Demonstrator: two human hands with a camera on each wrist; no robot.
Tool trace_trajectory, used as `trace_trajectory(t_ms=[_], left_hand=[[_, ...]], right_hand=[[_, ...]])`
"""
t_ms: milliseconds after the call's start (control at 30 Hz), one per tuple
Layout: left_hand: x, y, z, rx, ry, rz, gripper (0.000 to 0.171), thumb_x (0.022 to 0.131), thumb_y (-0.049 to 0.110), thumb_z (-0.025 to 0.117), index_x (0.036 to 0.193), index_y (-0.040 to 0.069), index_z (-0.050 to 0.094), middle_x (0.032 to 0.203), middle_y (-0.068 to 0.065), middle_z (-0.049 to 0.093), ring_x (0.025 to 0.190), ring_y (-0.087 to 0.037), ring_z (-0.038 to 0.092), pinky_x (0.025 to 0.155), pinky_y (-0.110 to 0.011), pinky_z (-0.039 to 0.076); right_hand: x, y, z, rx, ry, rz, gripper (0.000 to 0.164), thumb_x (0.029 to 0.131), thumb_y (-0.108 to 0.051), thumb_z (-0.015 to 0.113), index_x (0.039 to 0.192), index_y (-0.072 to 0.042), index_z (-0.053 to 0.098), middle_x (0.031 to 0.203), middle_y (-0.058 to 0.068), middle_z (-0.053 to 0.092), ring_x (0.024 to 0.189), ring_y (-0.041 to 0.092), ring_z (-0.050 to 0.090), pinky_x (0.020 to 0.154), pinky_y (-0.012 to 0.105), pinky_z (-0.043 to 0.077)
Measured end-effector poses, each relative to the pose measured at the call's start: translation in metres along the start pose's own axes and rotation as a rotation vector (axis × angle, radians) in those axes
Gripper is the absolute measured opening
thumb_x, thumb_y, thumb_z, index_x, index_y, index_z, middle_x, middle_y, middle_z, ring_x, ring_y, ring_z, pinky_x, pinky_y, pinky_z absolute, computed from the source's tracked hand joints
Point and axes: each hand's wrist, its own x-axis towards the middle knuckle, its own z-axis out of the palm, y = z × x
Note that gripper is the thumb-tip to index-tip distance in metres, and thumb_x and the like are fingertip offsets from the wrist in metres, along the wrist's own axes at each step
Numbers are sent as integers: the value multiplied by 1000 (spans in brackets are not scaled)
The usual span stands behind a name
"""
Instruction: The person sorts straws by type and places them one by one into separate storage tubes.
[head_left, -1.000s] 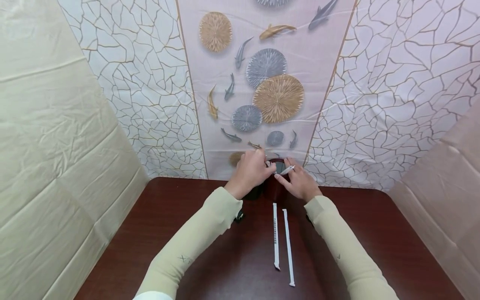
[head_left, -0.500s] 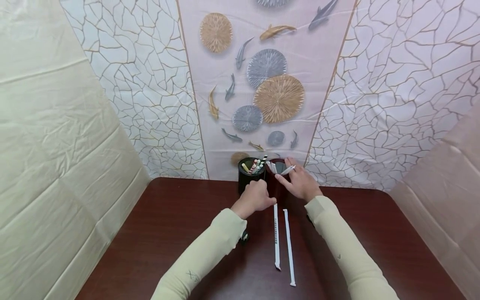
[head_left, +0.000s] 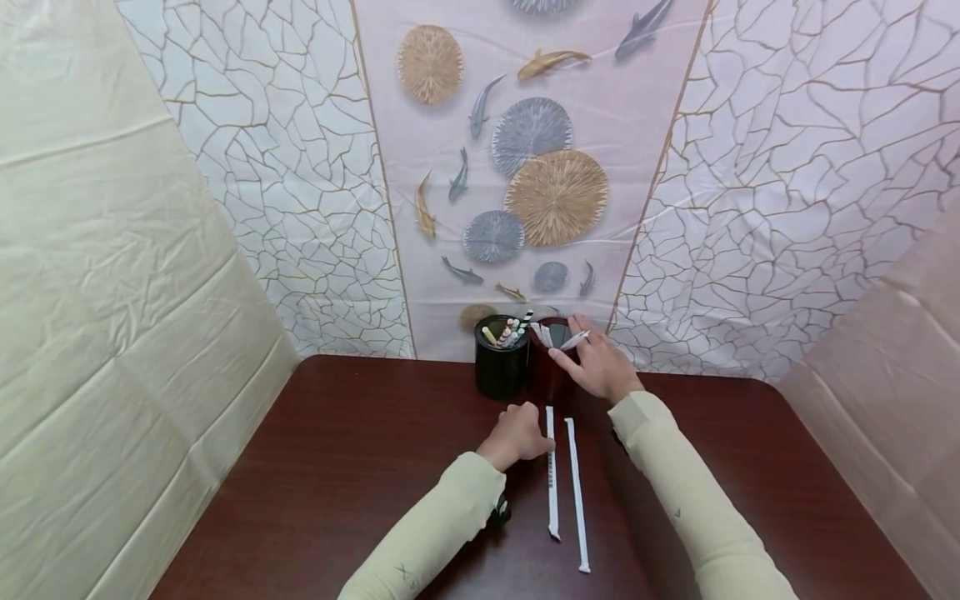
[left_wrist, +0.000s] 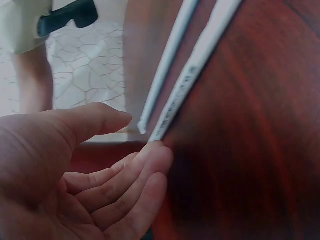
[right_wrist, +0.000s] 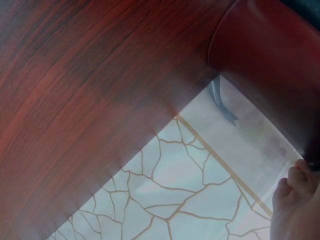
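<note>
Two white paper-wrapped straws lie side by side on the table: a printed left straw (head_left: 553, 492) and a plain right straw (head_left: 577, 500). My left hand (head_left: 517, 435) is over the left straw's upper part, thumb apart from the fingers; in the left wrist view the fingertips (left_wrist: 159, 156) overlap its end. At the back, my right hand (head_left: 600, 362) holds the right side of a dark red cup (head_left: 546, 379), thumb in front and fingers at the far rim. Several white-wrapped straws (head_left: 546, 335) stick out of this cup. The right wrist view shows the cup's side and curled fingers (right_wrist: 297, 180).
A black cup (head_left: 501, 375) with several colourful striped straws (head_left: 512, 331) stands left of the red cup, close beside it. The dark wooden table (head_left: 337, 467) meets a patterned cloth wall (head_left: 330, 275) behind the cups. Plain cloth (head_left: 112, 333) hangs along the left side.
My left hand has left the red cup's rim and come down toward me to the left straw, uncovering the black cup. My right hand has stayed on the red cup.
</note>
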Motion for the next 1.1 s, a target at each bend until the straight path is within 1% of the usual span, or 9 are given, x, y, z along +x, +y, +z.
trace_trajectory(t_ms=[33,133,300,500,600,767,933,1000,1100], left_hand=[[-6,6,-4,-9,-13,-23,28,91,27,83,83,7,64,72,-7,63,72,-24,59,62,-34,52],[-4,5,3,-11,3,-45,30,90,27,85,84,8,63,73,-6,61,69,-23,58,58,-32,50],[4,2,13,-15,17,-88,31,89,30,86,84,10,63,73,-4,59,67,-21,56,56,-32,47],[16,-1,22,12,36,-124,34,88,31,86,76,11,62,69,-4,60,65,-22,56,53,-33,47],[18,0,23,24,33,-137,34,87,32,87,74,13,62,67,-3,61,63,-22,57,52,-33,47],[17,5,20,-11,23,-143,29,90,27,84,74,12,64,61,-2,64,58,-20,59,51,-33,48],[15,6,18,-47,13,-166,31,92,25,81,69,11,66,55,-2,65,54,-18,62,50,-32,49],[18,4,19,-53,9,-178,31,91,27,82,69,10,67,56,-2,66,56,-19,63,51,-33,50],[29,-6,26,-38,0,-199,31,90,34,82,72,12,69,59,0,67,61,-20,64,54,-35,52]], right_hand=[[0,0,0,0,-2,2,93,108,-66,39,166,3,22,174,24,22,162,40,25,130,56,28],[0,0,0,3,-7,5,93,107,-66,40,167,3,22,175,23,22,162,39,25,130,56,28],[1,0,0,3,5,-1,92,108,-66,40,166,4,23,174,24,24,161,41,27,129,57,29],[1,0,1,2,0,3,93,107,-67,39,166,4,23,174,25,22,162,41,25,130,57,28],[1,1,1,3,2,1,93,108,-65,40,166,5,22,174,26,22,162,41,24,130,57,27],[0,3,0,-2,6,2,92,108,-65,40,166,5,22,174,26,22,162,41,24,131,57,27],[-1,3,0,4,8,2,93,108,-66,40,166,5,23,174,26,22,162,41,24,130,58,27],[0,2,0,13,12,2,92,108,-65,41,166,5,23,174,26,23,162,42,25,130,58,27],[0,0,1,21,16,-1,92,107,-66,41,166,4,24,174,25,23,161,42,26,129,58,28]])
